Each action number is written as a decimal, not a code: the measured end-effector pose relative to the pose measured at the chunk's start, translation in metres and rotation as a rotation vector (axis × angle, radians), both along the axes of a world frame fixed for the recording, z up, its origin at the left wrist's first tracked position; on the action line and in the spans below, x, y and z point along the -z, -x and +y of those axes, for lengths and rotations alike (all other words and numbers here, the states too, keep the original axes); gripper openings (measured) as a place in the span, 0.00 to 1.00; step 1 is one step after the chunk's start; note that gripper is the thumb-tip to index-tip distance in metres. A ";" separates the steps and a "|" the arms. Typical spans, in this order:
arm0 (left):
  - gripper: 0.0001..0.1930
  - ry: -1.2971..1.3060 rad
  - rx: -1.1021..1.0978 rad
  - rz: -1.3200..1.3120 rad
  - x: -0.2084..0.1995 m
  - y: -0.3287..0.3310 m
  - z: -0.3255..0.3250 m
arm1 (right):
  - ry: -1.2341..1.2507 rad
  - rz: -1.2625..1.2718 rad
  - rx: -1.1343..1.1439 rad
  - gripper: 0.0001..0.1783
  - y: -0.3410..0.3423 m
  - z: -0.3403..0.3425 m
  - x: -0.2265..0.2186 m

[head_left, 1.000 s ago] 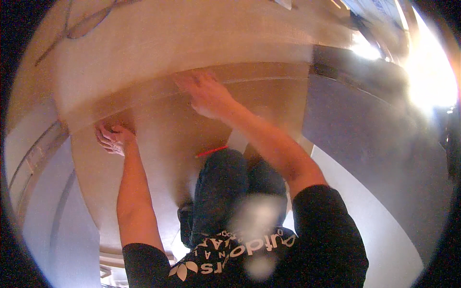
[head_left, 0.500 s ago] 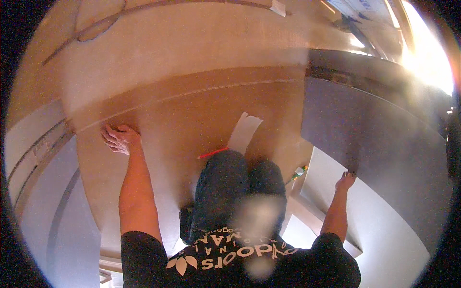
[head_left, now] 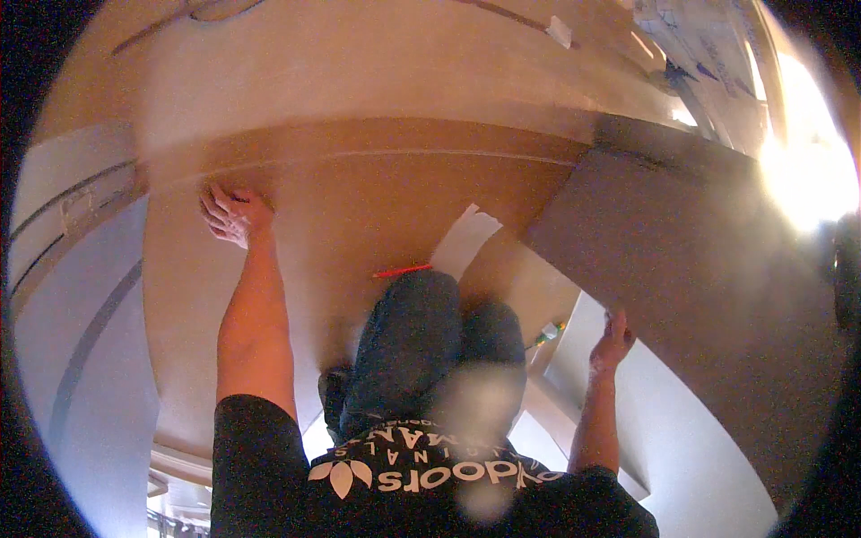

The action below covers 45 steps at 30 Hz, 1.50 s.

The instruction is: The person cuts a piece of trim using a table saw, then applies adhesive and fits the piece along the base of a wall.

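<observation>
My left hand [head_left: 235,215] rests on the brown sheet surface [head_left: 323,206], near its far left part, fingers spread and slightly bent, holding nothing. At the right, my right hand [head_left: 612,343] grips the near edge of a large dark grey-brown panel [head_left: 682,260]; part of its fingers is hidden at the edge. The panel lies at a slant over the brown surface. A strip of whitish tape or paper [head_left: 466,240] and a thin red pencil-like stick [head_left: 402,270] lie just ahead of my knees.
My knees [head_left: 413,314] are on the brown surface. A small green-and-white item [head_left: 549,333] lies right of them. A pale board [head_left: 99,296] with a dark stripe stands at the left. A cable [head_left: 161,31] and a white scrap [head_left: 560,32] are at the far side, and bright light glares at the right.
The dark panel has turned, its near left corner shifting left over the brown surface. My right hand has moved left with its edge. My left hand stays on the surface while the view shifts slightly.
</observation>
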<state>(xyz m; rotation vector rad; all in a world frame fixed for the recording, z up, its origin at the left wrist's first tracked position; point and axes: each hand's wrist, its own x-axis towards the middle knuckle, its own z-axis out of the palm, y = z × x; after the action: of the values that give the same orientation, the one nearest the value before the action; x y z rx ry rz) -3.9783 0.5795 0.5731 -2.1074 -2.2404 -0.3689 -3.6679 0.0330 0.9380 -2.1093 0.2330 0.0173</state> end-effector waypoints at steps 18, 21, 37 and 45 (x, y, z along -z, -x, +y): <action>0.29 -0.024 0.061 -0.036 -0.018 -0.001 -0.004 | 0.379 -0.187 -0.527 0.29 -0.119 0.208 0.017; 0.28 -0.024 0.051 -0.030 -0.019 -0.002 -0.004 | 0.272 -0.327 -0.463 0.28 -0.106 0.208 0.026; 0.26 -0.030 0.058 -0.023 -0.014 -0.003 0.000 | 0.951 -0.442 -1.389 0.20 -0.074 0.268 0.160; 0.29 0.022 0.030 0.085 -0.013 -0.002 0.006 | 0.984 -0.429 -1.744 0.26 -0.068 0.396 0.234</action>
<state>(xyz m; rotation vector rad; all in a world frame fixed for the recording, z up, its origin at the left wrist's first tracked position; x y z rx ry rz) -3.9759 0.5855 0.5860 -2.1269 -2.1779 -0.2523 -3.6000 0.4290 0.7038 -2.4097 -2.2209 0.5476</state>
